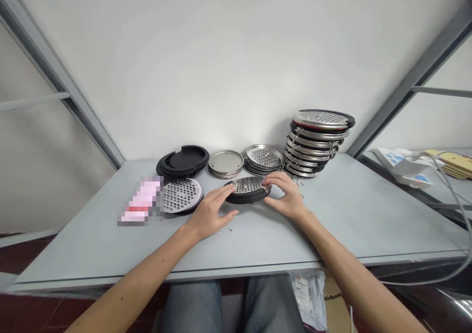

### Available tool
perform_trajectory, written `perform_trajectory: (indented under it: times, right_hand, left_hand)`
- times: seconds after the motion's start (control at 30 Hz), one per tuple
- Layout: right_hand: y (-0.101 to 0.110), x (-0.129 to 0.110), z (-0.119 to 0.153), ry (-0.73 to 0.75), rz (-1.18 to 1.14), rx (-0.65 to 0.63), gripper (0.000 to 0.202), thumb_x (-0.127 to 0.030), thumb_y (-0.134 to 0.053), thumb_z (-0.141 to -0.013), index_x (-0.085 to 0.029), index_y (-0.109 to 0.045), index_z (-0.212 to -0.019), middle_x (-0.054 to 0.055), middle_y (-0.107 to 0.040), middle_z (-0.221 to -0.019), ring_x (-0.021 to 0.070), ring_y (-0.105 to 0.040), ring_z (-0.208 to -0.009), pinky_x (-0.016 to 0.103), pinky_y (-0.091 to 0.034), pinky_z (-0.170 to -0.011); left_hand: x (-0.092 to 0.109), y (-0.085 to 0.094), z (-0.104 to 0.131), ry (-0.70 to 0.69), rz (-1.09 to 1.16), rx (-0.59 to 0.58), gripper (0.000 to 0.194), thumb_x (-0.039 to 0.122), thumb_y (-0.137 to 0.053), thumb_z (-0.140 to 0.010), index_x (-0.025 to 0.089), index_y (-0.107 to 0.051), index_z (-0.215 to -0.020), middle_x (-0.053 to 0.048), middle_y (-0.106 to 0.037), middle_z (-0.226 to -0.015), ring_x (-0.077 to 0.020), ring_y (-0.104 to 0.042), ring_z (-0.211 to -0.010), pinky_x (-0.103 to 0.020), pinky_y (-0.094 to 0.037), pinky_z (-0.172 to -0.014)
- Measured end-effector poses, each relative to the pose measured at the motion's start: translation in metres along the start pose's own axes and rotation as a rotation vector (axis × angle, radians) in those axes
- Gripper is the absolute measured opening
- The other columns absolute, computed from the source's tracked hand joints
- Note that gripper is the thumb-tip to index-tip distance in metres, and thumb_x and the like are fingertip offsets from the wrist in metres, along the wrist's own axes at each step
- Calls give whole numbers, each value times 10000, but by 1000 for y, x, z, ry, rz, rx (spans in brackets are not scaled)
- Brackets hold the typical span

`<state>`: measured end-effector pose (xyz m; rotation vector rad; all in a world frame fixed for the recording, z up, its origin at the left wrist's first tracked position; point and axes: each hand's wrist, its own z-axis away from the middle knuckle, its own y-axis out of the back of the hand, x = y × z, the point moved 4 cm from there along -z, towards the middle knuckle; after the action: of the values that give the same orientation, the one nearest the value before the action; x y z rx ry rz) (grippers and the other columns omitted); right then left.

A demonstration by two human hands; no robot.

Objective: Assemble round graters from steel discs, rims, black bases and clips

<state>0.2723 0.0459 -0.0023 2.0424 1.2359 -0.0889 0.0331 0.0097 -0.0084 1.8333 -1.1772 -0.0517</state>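
A round perforated metal disc set in a black ring (248,190) is between my two hands, slightly above the grey table. My right hand (285,195) grips its right edge, fingers on top and thumb below. My left hand (213,212) touches the left edge with its fingertips, its thumb held apart beneath. Left of my left hand lies a stack of perforated discs (182,195). Behind the held disc stand a stack of plain metal discs (225,162) and a stack of rimmed grater discs (264,157).
Black plastic rings (182,161) are piled at the back left. A tall stack of assembled discs with wire clasps (317,141) rises at the back right. A pixelated pink object (142,200) lies on the left. Small wire pieces lie by the tall stack. A cable (452,190) hangs at the right.
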Motion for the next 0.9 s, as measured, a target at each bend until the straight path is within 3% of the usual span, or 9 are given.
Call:
perform_trajectory:
  times: [0.2,0.43,0.7,0.77,0.9]
  right_hand:
    - [-8,-12,0,42,-30,-18,260,-241,-690,-727,-242,-590,-967,81,-625,-981,262,-590,-948,421,-501,-840]
    - [-4,0,-3,-31,36,-55,503,-285,-711,-709,-238,-565,-1188,106,-585,-1203,305,-519,-1146,484,-424,-994]
    - [9,17,-4,-51,-23,-36,323,-335,-667,-806,-267,-647,-1121,73,-671,-1125,277,-575,-1092,486,-447,-979]
    - [10,18,-3,-44,-33,-33,306,-337,-669,-808,-265,-653,-1105,72,-677,-1111,273,-589,-1072,482,-459,-966]
    - [9,18,-1,-35,-30,-53,292,-337,-661,-818,-258,-645,-1099,74,-686,-1076,264,-606,-1030,460,-486,-922]
  left_hand:
    - [-6,-3,2,-16,18,22,427,219,-575,-898,229,-505,-1319,-71,-563,-1344,-211,-518,-1260,-408,-434,-1079]
    - [-11,-5,2,15,81,16,384,196,-519,-929,224,-521,-1312,-70,-569,-1342,-207,-497,-1286,-434,-405,-1105]
    - [-14,-4,-1,110,176,77,347,251,-560,-906,219,-564,-1251,-73,-639,-1243,-227,-599,-1162,-451,-462,-1037]
    - [-11,-2,-1,103,169,68,378,261,-569,-897,215,-542,-1271,-78,-623,-1265,-229,-583,-1183,-446,-453,-1043]
    - [-3,2,-1,62,118,22,647,308,-678,-801,197,-420,-1383,-111,-533,-1369,-263,-513,-1257,-450,-423,-1069]
